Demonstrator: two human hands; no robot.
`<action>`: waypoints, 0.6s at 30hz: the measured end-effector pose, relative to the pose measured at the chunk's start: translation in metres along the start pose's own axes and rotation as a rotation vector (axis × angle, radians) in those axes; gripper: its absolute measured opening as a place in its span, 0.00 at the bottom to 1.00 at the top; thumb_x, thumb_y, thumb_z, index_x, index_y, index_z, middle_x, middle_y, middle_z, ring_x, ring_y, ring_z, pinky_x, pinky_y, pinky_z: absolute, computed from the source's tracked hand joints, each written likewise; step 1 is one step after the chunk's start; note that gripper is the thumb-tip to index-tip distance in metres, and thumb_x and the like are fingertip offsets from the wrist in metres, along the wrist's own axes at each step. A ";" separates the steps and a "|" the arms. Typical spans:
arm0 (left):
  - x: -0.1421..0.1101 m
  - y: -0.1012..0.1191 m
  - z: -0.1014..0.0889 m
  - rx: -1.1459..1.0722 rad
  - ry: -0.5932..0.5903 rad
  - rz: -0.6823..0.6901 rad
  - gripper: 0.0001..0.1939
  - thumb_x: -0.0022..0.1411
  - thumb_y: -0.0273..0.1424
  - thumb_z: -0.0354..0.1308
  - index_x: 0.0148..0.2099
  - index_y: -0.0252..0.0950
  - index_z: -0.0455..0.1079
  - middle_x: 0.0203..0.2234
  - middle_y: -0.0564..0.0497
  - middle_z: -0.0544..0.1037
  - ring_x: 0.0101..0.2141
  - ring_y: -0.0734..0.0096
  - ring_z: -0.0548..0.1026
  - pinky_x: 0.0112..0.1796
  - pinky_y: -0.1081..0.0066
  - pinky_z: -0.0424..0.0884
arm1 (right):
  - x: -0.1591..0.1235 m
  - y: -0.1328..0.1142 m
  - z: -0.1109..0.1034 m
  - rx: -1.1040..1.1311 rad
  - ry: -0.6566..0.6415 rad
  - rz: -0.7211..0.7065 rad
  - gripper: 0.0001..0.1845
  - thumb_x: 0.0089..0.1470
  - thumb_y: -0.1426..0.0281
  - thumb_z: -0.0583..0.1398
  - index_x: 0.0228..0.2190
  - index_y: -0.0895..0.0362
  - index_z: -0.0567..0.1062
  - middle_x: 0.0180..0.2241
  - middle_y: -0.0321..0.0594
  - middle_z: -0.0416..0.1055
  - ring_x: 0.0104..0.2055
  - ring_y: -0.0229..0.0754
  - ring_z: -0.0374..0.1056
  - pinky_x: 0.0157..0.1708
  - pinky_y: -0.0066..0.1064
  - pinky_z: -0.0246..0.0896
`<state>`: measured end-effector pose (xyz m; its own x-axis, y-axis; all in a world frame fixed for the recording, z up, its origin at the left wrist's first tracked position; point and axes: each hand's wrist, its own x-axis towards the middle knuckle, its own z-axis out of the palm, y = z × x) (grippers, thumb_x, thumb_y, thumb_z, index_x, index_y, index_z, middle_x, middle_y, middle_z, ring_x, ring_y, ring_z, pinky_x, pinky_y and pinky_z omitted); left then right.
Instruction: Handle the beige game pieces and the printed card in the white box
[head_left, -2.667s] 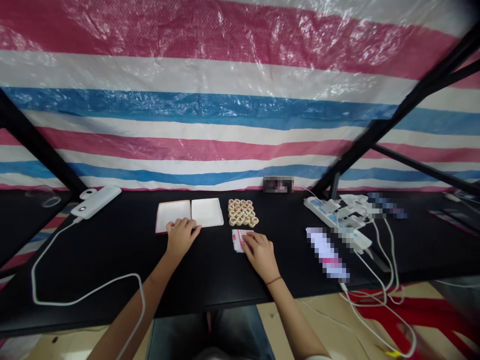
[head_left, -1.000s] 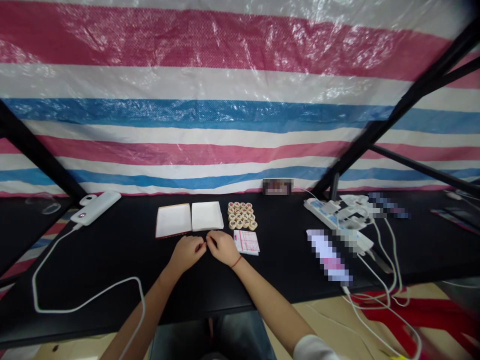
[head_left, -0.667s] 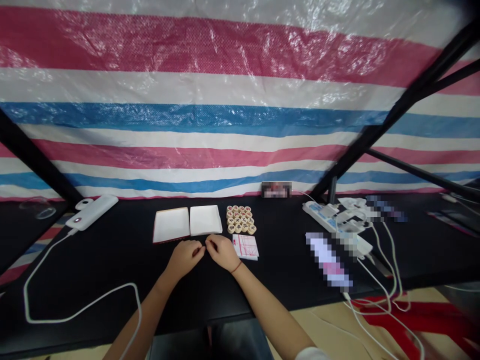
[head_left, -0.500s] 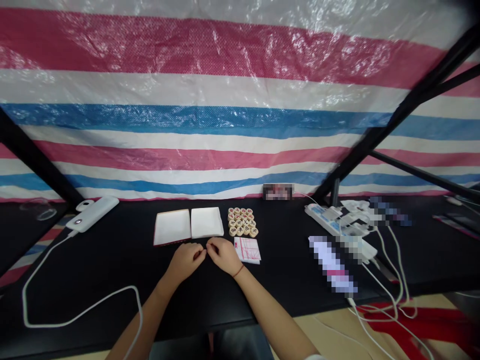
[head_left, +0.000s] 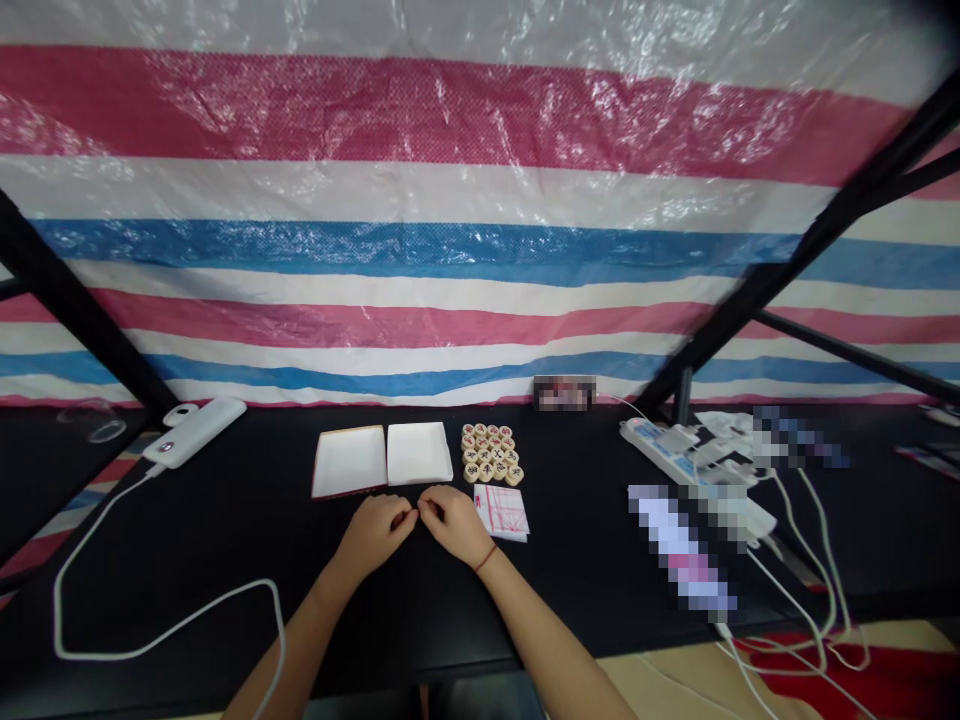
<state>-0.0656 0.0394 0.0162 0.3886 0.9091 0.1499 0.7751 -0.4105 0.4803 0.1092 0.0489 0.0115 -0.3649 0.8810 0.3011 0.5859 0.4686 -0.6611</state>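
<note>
My left hand (head_left: 375,532) and my right hand (head_left: 452,523) rest side by side on the black table (head_left: 225,530), both loosely curled, fingertips nearly touching each other. Nothing I can make out shows in either. Just beyond them lie two white open box halves (head_left: 381,458). A block of round wooden chess pieces (head_left: 492,453) sits to the right of the boxes. A folded paper printed in red (head_left: 502,511) lies right beside my right hand. A thin red cord circles my right wrist.
A white power bank (head_left: 196,430) with a looping white cable (head_left: 150,630) lies at the left. A power strip (head_left: 675,455) with plugs and cables sits at the right. Black frame bars and a striped plastic sheet (head_left: 480,250) stand behind the table.
My left hand left the box and my right hand left the folded paper; both came together at the middle. In the last second they stay still while the view shifts slightly.
</note>
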 end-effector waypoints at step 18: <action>0.000 0.002 -0.002 -0.046 0.003 -0.010 0.15 0.64 0.32 0.49 0.24 0.37 0.62 0.21 0.55 0.69 0.26 0.71 0.66 0.31 0.69 0.57 | 0.000 0.001 0.000 0.019 0.008 -0.012 0.08 0.55 0.76 0.56 0.27 0.56 0.73 0.24 0.34 0.68 0.27 0.36 0.63 0.31 0.26 0.56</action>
<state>-0.0649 0.0383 0.0188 0.3798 0.9132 0.1475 0.7552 -0.3982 0.5207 0.1103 0.0493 0.0108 -0.3664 0.8757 0.3144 0.5677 0.4781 -0.6701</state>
